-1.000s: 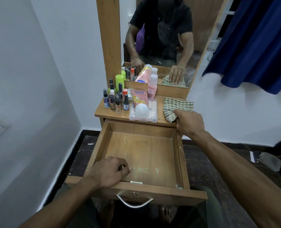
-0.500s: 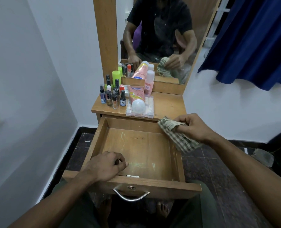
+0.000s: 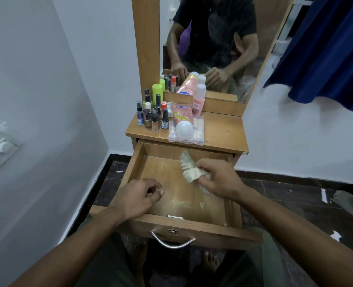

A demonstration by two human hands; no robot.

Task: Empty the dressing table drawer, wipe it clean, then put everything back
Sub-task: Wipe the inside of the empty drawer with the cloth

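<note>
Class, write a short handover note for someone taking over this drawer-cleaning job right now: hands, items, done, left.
Right hand grips the checked cloth over the drawer floor.
Left hand hovers loosely curled over the front left, holding nothing.
Bottles and clear tray stand on the tabletop.
Done: drawer emptied.
Left: wipe the smeared floor, then return everything.

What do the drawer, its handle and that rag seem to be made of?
Drawer: wood or wood-look board, smooth brown, scuffed with pale marks. Handle: probably metal, a shiny silver curved bar. Cloth, gripped by the right hand: soft woven fabric, pale and checked, bunched into folds.
</note>
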